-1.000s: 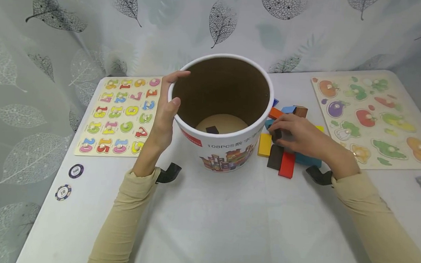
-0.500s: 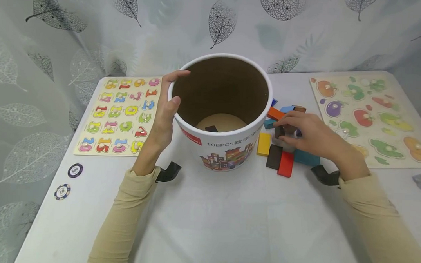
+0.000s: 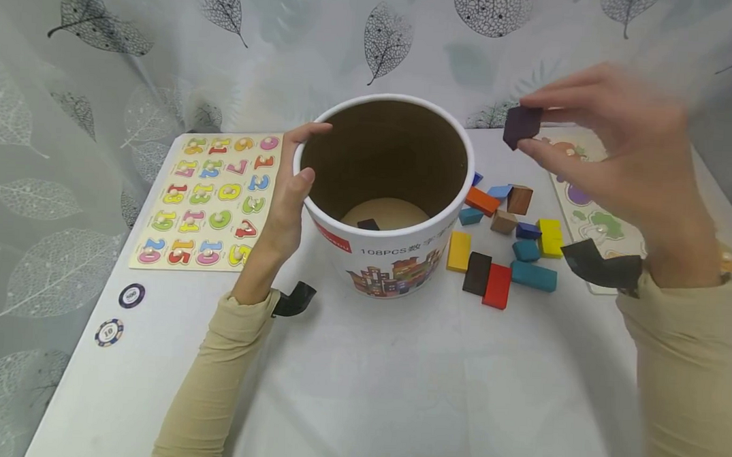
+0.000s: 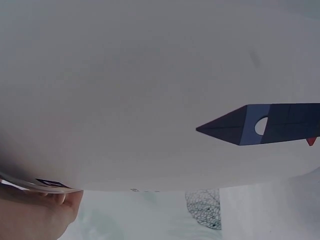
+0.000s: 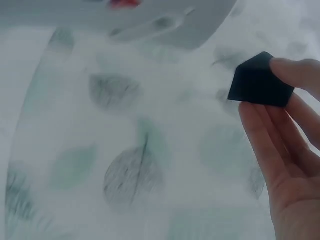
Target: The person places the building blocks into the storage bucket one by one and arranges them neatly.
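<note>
A large white bucket [image 3: 396, 243] with a printed label stands in the middle of the table in the head view. My left hand [image 3: 286, 208] grips its left rim, thumb and fingers on the edge. Inside, a dark block [image 3: 368, 224] lies on the bottom. Between thumb and fingers my right hand [image 3: 627, 144] pinches a dark block [image 3: 522, 125], raised to the right of the bucket. In the right wrist view that dark block [image 5: 261, 81] has a pointed, house-like outline. Below it, several coloured blocks lie on the table, among them a red block [image 3: 497, 286] and a yellow block [image 3: 460, 252].
A number puzzle board [image 3: 163, 237] lies left of the bucket, a vegetable puzzle board [image 3: 590, 287] at the right, partly behind the right arm. Two poker chips, one dark [image 3: 132, 296] and one pale-centred [image 3: 109, 333], lie at front left. A leaf-patterned curtain [image 3: 325, 43] hangs behind.
My right hand has taken a dark block from the pile and lifted it up and to the right. My left hand keeps its grip on the bucket.
</note>
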Available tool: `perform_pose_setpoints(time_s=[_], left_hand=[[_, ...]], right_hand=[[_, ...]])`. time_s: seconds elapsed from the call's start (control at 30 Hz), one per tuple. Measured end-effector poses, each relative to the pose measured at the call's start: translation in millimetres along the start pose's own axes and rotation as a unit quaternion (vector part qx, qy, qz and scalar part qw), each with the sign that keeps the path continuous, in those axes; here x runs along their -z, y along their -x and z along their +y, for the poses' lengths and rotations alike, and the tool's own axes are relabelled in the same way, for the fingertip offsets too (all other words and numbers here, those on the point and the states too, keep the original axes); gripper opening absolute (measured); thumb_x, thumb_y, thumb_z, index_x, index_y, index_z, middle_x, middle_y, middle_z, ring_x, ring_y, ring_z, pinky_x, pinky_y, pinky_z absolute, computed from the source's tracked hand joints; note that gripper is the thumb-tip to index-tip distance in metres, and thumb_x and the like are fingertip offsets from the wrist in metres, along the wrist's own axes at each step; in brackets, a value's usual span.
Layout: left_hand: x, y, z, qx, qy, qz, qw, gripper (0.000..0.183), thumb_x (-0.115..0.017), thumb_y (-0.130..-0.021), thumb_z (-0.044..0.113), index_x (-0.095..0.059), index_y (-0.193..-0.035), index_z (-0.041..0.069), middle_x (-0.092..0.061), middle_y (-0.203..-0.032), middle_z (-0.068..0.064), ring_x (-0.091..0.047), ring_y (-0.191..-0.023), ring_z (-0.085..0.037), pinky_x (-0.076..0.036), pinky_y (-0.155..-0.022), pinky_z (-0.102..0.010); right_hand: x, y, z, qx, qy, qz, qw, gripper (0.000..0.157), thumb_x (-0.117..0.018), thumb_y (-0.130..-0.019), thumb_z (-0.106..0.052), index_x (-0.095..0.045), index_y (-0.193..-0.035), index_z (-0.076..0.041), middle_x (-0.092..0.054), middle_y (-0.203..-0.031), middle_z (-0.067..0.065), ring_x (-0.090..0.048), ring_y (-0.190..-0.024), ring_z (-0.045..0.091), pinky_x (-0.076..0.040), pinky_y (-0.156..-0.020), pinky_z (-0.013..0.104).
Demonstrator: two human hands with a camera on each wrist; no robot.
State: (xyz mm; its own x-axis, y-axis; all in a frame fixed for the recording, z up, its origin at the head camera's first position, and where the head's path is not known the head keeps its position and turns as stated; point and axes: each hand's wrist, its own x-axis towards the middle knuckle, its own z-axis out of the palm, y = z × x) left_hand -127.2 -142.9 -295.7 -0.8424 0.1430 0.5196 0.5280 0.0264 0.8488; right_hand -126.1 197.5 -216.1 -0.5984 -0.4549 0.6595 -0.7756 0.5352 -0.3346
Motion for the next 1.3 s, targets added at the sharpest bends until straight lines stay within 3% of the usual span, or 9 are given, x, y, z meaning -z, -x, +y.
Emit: perform_pose_setpoints(time_s=[0.03, 0.17, 0.33, 0.5, 0.77, 1.07, 1.3], left_hand=[[0.4, 0.2, -0.1, 0.0, 0.0, 0.001, 1.0, 0.09, -0.052, -0.079, 0.075, -0.042, -0.139, 0.008, -0.044, -0.138, -0.017, -0.04, -0.127, -0.031, -0.031, -0.109, -0.045], [1.1, 0.5, -0.1, 0.002, -0.001, -0.001, 1.0, 0.09, -0.052, -0.079, 0.075, -0.041, -0.139, 0.009, -0.044, -0.139, -0.016, -0.04, -0.127, -0.03, -0.031, -0.108, -0.045], [0.1, -0.2, 1.0, 0.011, -0.006, -0.005, 0.9999, 0.094, -0.051, -0.078, 0.078, -0.041, -0.139, 0.008, -0.044, -0.139, -0.014, -0.041, -0.127, -0.027, -0.032, -0.107, -0.048], [-1.0, -0.1, 1.1, 0.015, -0.012, -0.005, 0.9998, 0.095, -0.049, -0.077, 0.079, -0.041, -0.14, 0.008, -0.045, -0.139, -0.013, -0.041, -0.127, -0.027, -0.033, -0.106, -0.05], [-0.2, 0.0, 1.1, 0.017, -0.008, -0.003, 0.9998, 0.095, -0.05, -0.077, 0.079, -0.04, -0.14, 0.008, -0.045, -0.138, -0.012, -0.042, -0.127, -0.025, -0.033, -0.107, -0.045], [-0.8, -0.3, 1.5, 0.012, -0.004, -0.002, 0.9999, 0.094, -0.05, -0.078, 0.078, -0.04, -0.14, 0.009, -0.044, -0.139, -0.012, -0.041, -0.128, -0.026, -0.032, -0.107, -0.045], [-0.9, -0.2, 0.5, 0.015, -0.002, -0.001, 0.9999, 0.093, -0.051, -0.078, 0.078, -0.04, -0.14, 0.009, -0.045, -0.139, -0.011, -0.041, -0.127, -0.026, -0.033, -0.107, -0.046]], right_hand=[[-1.4, -6, -6, 0.007, -0.012, -0.002, 1.0, 0.042, -0.077, -0.08, -0.002, -0.066, -0.12, 0.004, -0.066, -0.113, 0.015, -0.058, -0.111, -0.006, -0.044, -0.099, 0.013], [-17.5, -28, -26, 0.018, -0.101, -0.001, 0.995, 0.051, -0.08, -0.067, 0.016, -0.067, -0.115, 0.005, -0.065, -0.109, 0.014, -0.063, -0.105, 0.011, -0.049, -0.097, 0.02], [-36.2, -39, -34, 0.029, -0.182, -0.006, 0.983, 0.052, -0.08, -0.063, 0.019, -0.069, -0.112, 0.005, -0.065, -0.107, 0.016, -0.065, -0.1, 0.012, -0.051, -0.094, 0.022], [-42.8, -40, -34, 0.035, -0.218, -0.01, 0.975, 0.049, -0.079, -0.064, 0.019, -0.069, -0.111, 0.006, -0.065, -0.105, 0.018, -0.066, -0.096, 0.012, -0.052, -0.093, 0.024], [-47.2, -40, -31, 0.023, -0.213, -0.022, 0.976, 0.051, -0.079, -0.064, 0.02, -0.069, -0.111, 0.004, -0.066, -0.106, 0.005, -0.066, -0.097, 0.011, -0.051, -0.093, 0.021], [-45.0, -37, -29, 0.015, -0.177, -0.039, 0.983, 0.045, -0.079, -0.067, 0.016, -0.069, -0.109, 0.004, -0.068, -0.106, 0.011, -0.065, -0.098, 0.008, -0.051, -0.094, 0.02], [-32.0, -28, -19, -0.009, -0.138, -0.043, 0.989, 0.051, -0.079, -0.066, 0.017, -0.067, -0.114, 0.003, -0.067, -0.111, 0.009, -0.064, -0.103, 0.006, -0.049, -0.094, 0.017]])
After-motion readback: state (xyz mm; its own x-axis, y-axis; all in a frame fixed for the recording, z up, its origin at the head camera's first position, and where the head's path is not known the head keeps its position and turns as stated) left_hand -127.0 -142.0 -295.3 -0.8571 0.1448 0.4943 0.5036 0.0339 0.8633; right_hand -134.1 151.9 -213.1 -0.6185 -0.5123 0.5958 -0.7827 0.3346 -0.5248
